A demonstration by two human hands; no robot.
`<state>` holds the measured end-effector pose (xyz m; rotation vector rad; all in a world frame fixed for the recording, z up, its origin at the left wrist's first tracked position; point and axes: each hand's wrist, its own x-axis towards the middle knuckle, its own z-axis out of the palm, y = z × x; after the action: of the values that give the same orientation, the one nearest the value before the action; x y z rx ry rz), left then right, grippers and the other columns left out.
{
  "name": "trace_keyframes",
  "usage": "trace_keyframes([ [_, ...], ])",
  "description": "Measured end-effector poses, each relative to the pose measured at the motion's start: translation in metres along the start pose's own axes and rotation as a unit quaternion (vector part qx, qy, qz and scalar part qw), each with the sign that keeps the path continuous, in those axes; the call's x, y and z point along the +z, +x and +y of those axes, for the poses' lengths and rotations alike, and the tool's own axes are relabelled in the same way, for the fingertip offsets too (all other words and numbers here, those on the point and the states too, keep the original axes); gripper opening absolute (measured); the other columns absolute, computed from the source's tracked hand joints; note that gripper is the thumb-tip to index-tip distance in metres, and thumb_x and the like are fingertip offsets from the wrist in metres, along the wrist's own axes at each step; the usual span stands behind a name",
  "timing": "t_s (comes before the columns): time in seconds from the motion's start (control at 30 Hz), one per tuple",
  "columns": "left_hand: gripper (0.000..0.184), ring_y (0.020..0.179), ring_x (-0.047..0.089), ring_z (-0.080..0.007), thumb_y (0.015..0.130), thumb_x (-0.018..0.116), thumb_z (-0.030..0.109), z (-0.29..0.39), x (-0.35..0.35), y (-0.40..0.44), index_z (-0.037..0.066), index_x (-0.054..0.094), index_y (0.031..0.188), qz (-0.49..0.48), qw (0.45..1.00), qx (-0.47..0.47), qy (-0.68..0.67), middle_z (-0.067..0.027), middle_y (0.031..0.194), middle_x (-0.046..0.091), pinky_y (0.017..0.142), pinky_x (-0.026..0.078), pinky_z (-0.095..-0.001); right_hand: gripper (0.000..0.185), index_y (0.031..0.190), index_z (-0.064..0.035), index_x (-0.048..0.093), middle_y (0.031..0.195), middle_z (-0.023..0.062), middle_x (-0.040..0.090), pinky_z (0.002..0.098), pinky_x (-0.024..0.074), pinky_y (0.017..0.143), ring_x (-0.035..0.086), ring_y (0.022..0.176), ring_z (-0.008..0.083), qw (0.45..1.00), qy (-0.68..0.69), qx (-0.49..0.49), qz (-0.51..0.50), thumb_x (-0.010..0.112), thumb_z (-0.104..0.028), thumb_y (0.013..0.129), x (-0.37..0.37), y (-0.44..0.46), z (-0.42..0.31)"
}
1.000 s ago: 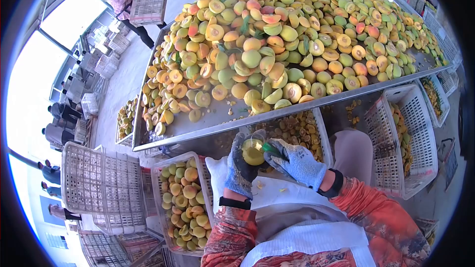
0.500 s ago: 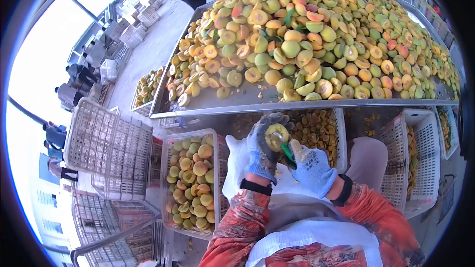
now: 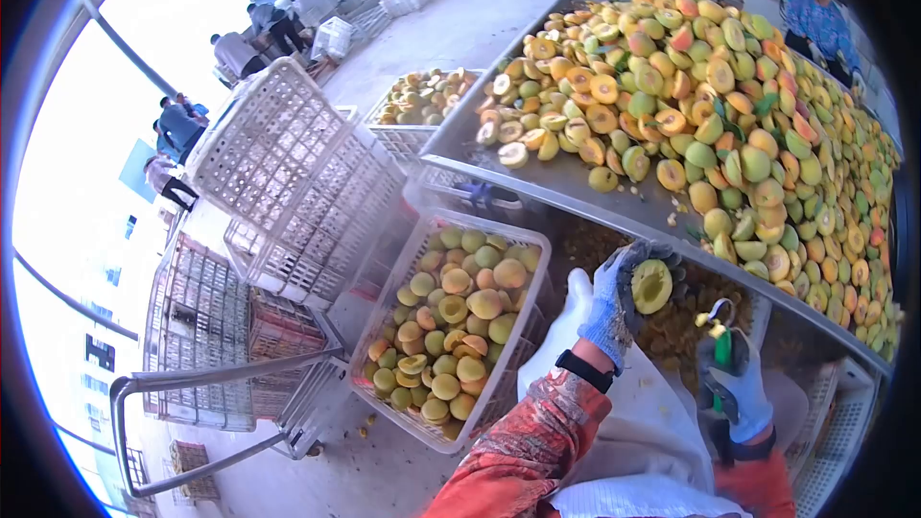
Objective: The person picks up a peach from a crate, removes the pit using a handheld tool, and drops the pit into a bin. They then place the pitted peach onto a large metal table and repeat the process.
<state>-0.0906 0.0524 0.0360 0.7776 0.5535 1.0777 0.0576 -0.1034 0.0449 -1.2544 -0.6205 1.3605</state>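
My left hand [image 3: 612, 299], in a blue and grey glove, holds a halved peach [image 3: 652, 286] with its hollowed cut face turned up. My right hand [image 3: 743, 389], gloved alike, is closed around a green-handled pitting knife [image 3: 722, 352] with a curved metal loop at its tip. The loop stands clear of the peach half, to its lower right. Both hands are over the front edge of a metal table [image 3: 576, 194], whose top is heaped with peach halves [image 3: 758, 163]. Beneath my hands, a crate of pits and scraps [image 3: 672, 345] is partly hidden.
A white crate of peaches [image 3: 451, 326] stands left of my arm. Stacked empty crates [image 3: 297, 182] and a metal trolley handle [image 3: 230, 374] are further left. Another crate of halves [image 3: 422, 99] sits beyond the table corner. A person in blue [image 3: 820, 19] is across the table.
The pitting knife has come out of the peach half, and my right hand has moved away to the lower right. My view has turned left, bringing the crate of peaches nearer the middle.
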Motion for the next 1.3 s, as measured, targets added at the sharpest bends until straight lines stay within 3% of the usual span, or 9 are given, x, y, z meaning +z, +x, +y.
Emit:
trace_keyframes([
  [0.1,0.021,0.075,0.064,-0.026,0.084,0.056,0.017,0.029,-0.108,0.039,-0.002,0.06,0.093,0.133,0.978,-0.074,-0.144,-0.0137,0.083,0.064,0.068,0.054,-0.0389,0.031,0.1,-0.0015,0.049,0.073,0.0016,0.05,0.0174,0.0401,0.046,0.048,0.053,0.006,0.983,-0.136,-0.062,0.104,0.058,0.0,0.07,-0.042,0.029,0.03],
  [0.23,0.015,0.062,0.056,-0.0127,0.08,0.064,0.014,0.057,-0.258,0.08,0.001,0.062,0.087,0.359,0.911,0.09,0.183,-0.0047,0.075,0.061,0.056,0.046,-0.0247,0.032,0.102,-0.001,0.049,0.072,0.0012,0.05,0.0188,0.0406,0.045,0.048,0.053,0.0072,0.984,-0.139,-0.054,0.095,0.057,-0.003,0.071,-0.103,0.05,0.071],
  [0.33,0.038,0.094,0.059,-0.0284,0.08,0.061,0.026,0.079,-0.337,0.102,0.003,0.058,0.109,0.409,0.692,0.022,0.594,-0.0149,0.105,0.062,0.081,0.045,-0.0382,0.049,0.129,-0.0109,0.045,0.088,-0.0042,0.059,0.0166,0.0311,0.042,0.039,0.049,0.0024,0.976,-0.111,0.107,0.152,0.057,-0.009,0.082,-0.004,0.042,0.001],
  [0.43,0.056,0.125,0.037,-0.0366,0.08,0.057,0.032,0.06,-0.38,0.108,0.01,0.044,0.13,0.295,0.521,-0.197,0.776,-0.0184,0.137,0.038,0.1,0.031,-0.0479,0.03,0.112,-0.009,0.051,0.065,-0.003,0.047,0.0205,0.0322,0.041,0.04,0.045,0.0066,0.971,-0.124,0.108,0.175,0.057,-0.013,0.082,-0.007,0.05,0.011],
  [0.57,0.063,0.136,0.015,-0.037,0.08,0.056,0.033,0.035,-0.377,0.092,0.021,0.034,0.138,0.249,0.536,-0.252,0.766,-0.0124,0.149,0.011,0.106,0.02,-0.0529,0.033,0.104,-0.0003,0.05,0.071,0.0012,0.051,0.0209,0.042,0.046,0.051,0.055,0.0085,0.971,-0.193,0.014,0.138,0.056,-0.005,0.072,-0.056,0.053,0.044],
  [0.7,0.055,0.125,0.035,-0.0378,0.079,0.057,0.035,0.04,-0.375,0.095,0.02,0.043,0.13,0.319,0.599,-0.178,0.713,-0.0152,0.139,0.034,0.103,0.028,-0.0497,0.025,0.103,-0.0057,0.054,0.07,-0.0008,0.05,0.0214,0.0364,0.047,0.045,0.053,0.0076,0.975,-0.145,0.085,0.147,0.057,-0.013,0.08,-0.016,0.048,0.019],
  [0.8,0.029,0.098,0.057,-0.0327,0.077,0.062,0.013,0.048,-0.311,0.097,0.002,0.061,0.104,0.273,0.686,0.154,0.657,-0.0155,0.106,0.06,0.087,0.044,-0.0374,0.029,0.102,-0.0004,0.053,0.076,0.0027,0.054,0.0237,0.0457,0.052,0.055,0.062,0.011,0.975,-0.144,0.059,0.157,0.056,-0.001,0.073,-0.033,0.038,0.04],
  [1.0,0.026,0.099,0.059,-0.0227,0.075,0.062,-0.004,0.037,-0.142,0.115,-0.001,0.061,0.101,0.075,0.851,0.256,0.452,-0.0119,0.105,0.061,0.086,0.046,-0.0317,0.035,0.109,-0.0016,0.053,0.092,0.006,0.06,0.0251,0.0496,0.064,0.06,0.078,0.0121,0.985,-0.137,0.048,0.096,0.062,0.002,0.076,-0.028,0.013,0.007],
  [1.3,0.03,0.089,0.061,-0.03,0.078,0.06,0.031,-0.061,-0.01,0.201,0.014,0.063,0.102,0.005,0.71,0.081,0.7,-0.0122,0.094,0.064,0.077,0.048,-0.0394,0.04,0.109,-0.0016,0.053,0.096,0.0062,0.061,0.0242,0.0496,0.067,0.058,0.08,0.0106,0.978,-0.149,0.011,0.146,0.062,0.005,0.071,-0.098,-0.018,0.033],
])
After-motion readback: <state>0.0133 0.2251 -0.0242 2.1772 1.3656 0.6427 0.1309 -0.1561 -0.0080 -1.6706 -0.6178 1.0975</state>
